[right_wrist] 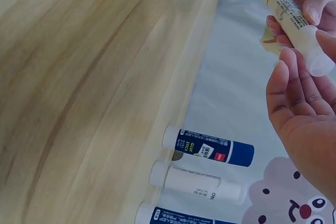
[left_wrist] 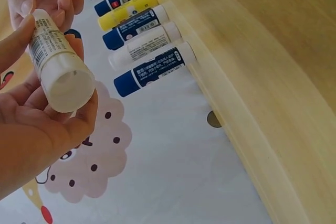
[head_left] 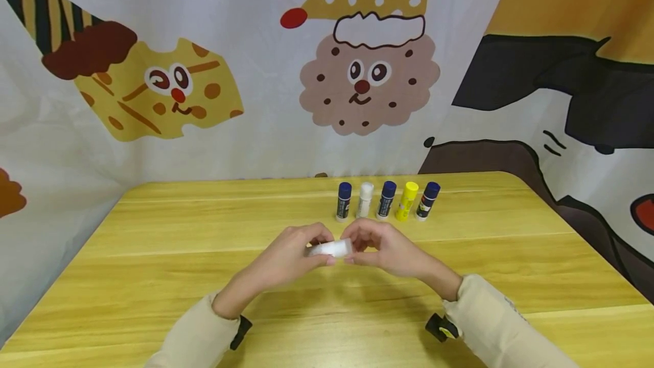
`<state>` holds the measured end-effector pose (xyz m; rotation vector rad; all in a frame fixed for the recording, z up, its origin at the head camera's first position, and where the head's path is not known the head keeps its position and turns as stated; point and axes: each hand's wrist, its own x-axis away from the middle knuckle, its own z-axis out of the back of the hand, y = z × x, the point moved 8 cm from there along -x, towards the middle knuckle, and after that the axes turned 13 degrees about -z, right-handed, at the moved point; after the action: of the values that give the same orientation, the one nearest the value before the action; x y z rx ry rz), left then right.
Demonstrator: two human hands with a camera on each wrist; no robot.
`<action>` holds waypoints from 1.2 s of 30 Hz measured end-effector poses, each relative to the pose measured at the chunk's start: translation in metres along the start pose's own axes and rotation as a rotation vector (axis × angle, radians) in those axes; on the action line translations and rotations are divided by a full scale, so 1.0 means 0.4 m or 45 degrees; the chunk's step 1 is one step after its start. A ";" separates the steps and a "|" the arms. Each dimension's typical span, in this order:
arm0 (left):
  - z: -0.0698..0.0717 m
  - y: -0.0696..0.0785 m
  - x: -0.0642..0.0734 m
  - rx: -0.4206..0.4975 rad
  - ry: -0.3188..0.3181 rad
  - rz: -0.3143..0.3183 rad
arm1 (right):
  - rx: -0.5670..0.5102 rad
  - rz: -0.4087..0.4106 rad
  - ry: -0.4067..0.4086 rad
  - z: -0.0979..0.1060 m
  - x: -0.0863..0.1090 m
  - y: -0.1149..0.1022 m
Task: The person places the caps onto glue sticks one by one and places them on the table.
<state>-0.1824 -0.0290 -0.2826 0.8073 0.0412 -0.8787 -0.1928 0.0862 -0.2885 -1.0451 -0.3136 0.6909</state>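
Observation:
A white glue stick (head_left: 333,249) with a translucent end is held sideways above the table, between both hands. My left hand (head_left: 291,251) grips its body at the left, thumb in front and fingers behind. At the translucent end, my right hand (head_left: 390,249) pinches with thumb and fingertips. Black print and a barcode show on the held glue stick (left_wrist: 50,45) in the left wrist view. From the right wrist, the right hand (right_wrist: 310,103) appears with its fingers around the clear end of the glue stick (right_wrist: 291,17).
Several glue sticks stand upright in a row beyond the hands: a blue one (head_left: 344,202), a white one (head_left: 365,200), another blue one (head_left: 386,200), a yellow one (head_left: 407,201) and a blue one at the right (head_left: 428,201). Behind the wooden table (head_left: 194,226) hangs a cartoon-printed cloth (head_left: 271,146).

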 end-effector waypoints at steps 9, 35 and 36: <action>-0.002 -0.018 0.010 0.025 -0.001 0.011 | 0.034 -0.096 0.031 0.026 0.010 0.017; 0.062 -0.084 0.081 -0.078 0.030 0.148 | -0.006 -0.336 0.163 0.222 0.092 0.091; 0.067 -0.086 0.085 -0.082 0.034 0.147 | 0.000 -0.348 0.176 0.230 0.096 0.094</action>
<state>-0.1916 -0.0816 -0.2965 0.7535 0.0457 -0.7544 -0.2283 0.1862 -0.2801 -1.0209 -0.3292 0.3713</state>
